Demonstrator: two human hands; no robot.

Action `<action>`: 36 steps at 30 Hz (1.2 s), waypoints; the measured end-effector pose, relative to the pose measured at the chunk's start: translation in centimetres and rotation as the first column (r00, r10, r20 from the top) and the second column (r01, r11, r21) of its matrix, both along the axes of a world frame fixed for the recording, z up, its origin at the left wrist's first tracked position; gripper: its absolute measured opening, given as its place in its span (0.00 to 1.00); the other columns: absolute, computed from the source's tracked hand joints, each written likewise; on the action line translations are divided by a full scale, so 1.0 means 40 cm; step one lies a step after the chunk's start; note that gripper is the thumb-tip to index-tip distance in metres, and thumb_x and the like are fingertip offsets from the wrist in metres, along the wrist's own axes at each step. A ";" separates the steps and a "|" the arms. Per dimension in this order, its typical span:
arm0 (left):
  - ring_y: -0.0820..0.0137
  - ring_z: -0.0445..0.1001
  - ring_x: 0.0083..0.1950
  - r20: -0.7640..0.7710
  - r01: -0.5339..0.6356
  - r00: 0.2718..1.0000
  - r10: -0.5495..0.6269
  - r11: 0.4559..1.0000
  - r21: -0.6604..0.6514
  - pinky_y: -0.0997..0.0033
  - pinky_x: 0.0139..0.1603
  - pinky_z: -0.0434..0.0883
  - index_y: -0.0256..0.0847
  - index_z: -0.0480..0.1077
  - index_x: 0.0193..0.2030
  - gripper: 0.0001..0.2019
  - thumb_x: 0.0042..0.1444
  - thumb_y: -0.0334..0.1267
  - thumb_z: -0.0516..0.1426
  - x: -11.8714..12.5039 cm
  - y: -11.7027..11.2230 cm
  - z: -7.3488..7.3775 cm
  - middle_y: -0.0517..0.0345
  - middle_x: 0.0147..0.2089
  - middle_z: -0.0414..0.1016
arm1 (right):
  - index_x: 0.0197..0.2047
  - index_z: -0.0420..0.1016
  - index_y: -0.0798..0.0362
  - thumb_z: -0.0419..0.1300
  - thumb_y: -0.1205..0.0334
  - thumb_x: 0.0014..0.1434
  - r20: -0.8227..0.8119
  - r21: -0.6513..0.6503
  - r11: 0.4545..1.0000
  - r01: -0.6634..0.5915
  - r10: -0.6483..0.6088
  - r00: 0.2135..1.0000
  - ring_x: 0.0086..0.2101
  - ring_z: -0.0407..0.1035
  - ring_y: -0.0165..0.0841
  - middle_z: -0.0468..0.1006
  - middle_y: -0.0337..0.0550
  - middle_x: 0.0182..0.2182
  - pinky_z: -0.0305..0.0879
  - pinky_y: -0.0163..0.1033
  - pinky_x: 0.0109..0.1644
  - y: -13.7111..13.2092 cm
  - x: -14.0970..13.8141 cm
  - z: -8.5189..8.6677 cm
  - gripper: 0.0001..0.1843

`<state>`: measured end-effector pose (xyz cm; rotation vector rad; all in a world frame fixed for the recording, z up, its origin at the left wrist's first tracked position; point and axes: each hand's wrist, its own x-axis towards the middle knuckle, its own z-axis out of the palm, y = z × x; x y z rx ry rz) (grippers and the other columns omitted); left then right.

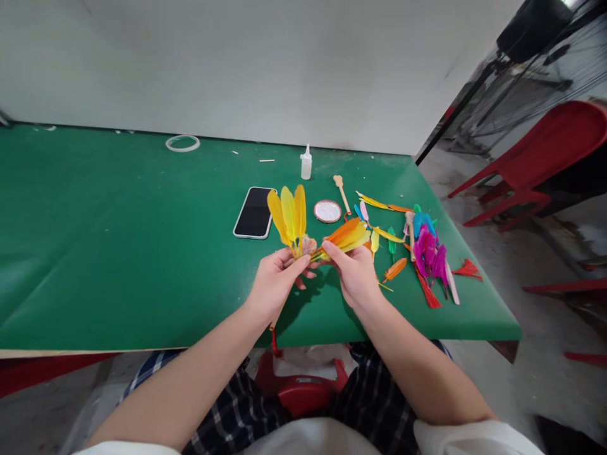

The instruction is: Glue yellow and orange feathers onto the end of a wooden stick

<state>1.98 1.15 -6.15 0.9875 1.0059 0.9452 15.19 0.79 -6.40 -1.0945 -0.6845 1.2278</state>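
Note:
My left hand (279, 275) is closed on a feather fan with three upright yellow feathers (288, 215). Below that hand its wooden handle and a red cord (275, 341) stick out. My right hand (351, 268) pinches a bunch of orange and yellow feathers (349, 234), quills pointing left. The quill ends meet the fan's pale base (308, 245) between my two hands; whether they are fixed to it I cannot tell. Both hands are held over the near part of the green table.
On the green table (118, 253) lie a phone (255, 213), a round white dish (327, 211), a small dropper bottle (306, 163), a wooden stick (341, 193) and a clear ring (183, 144). Loose coloured feathers (429, 249) and red tassels (468, 269) spread at right. Red chair (554, 151) beyond.

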 end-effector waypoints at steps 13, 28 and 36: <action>0.73 0.72 0.28 -0.020 -0.051 0.998 0.053 0.995 0.086 0.79 0.21 0.66 0.35 0.71 0.37 0.13 0.48 0.41 0.60 -0.002 0.003 -0.005 0.57 0.30 0.75 | 0.30 0.75 0.55 0.66 0.57 0.45 -0.023 0.004 0.987 -0.158 0.158 0.987 0.25 0.71 0.28 0.77 0.39 0.25 0.68 0.34 0.31 -0.010 -0.014 -0.011 0.11; 0.66 0.76 0.38 0.006 0.094 0.995 -0.095 0.989 0.111 0.78 0.26 0.71 0.40 0.69 0.48 0.18 0.49 0.41 0.60 -0.012 0.004 -0.010 0.54 0.40 0.77 | 0.29 0.73 0.54 0.65 0.61 0.46 -0.055 0.044 0.993 -0.109 0.111 0.992 0.23 0.70 0.27 0.76 0.36 0.24 0.70 0.34 0.30 -0.008 -0.010 0.007 0.07; 0.68 0.76 0.35 -0.023 0.064 0.998 -0.061 0.985 0.158 0.77 0.26 0.72 0.38 0.70 0.45 0.17 0.49 0.41 0.60 -0.014 0.002 -0.009 0.53 0.40 0.77 | 0.29 0.73 0.54 0.65 0.61 0.46 -0.022 0.080 0.989 -0.122 0.125 0.992 0.25 0.70 0.27 0.75 0.36 0.24 0.69 0.33 0.29 -0.011 -0.008 0.004 0.07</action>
